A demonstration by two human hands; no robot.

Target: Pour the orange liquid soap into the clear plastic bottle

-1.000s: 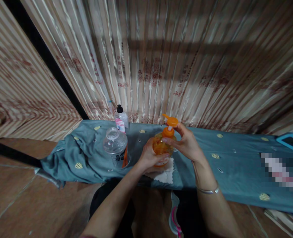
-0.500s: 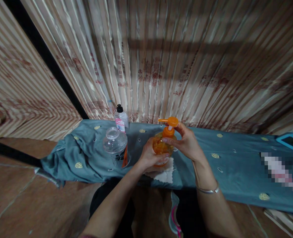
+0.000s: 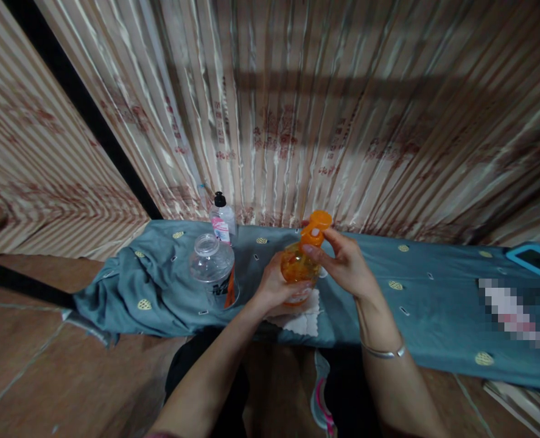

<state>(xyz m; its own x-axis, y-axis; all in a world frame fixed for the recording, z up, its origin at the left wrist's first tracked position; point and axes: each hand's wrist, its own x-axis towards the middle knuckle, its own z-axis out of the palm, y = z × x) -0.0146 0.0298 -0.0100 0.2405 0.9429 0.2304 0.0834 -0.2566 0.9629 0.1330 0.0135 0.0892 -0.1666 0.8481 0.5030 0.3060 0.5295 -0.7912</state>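
A clear pump bottle (image 3: 293, 267) with amber-orange content stands upright over a pale scalloped cloth. My left hand (image 3: 273, 286) is wrapped round its body from the left. With thumb and fingers, my right hand (image 3: 343, 261) grips the orange pump top (image 3: 314, 234) at its collar. The spout no longer shows clearly from this angle. To the left stands an open clear plastic jar (image 3: 210, 267) with dark lettering and an orange stripe. Behind the jar is a clear bottle (image 3: 221, 219) with a black cap and pink label.
Everything stands on a long, narrow surface covered by a blue-green cloth (image 3: 379, 316). A pleated curtain (image 3: 279, 109) hangs behind it. On the right are a blue-framed object (image 3: 532, 258) and a blurred-out item (image 3: 509, 313). A black pole (image 3: 91, 121) slants at left.
The orange pump top has turned in my right hand, so its spout no longer points left. My left hand stays round the bottle, which has hardly moved.
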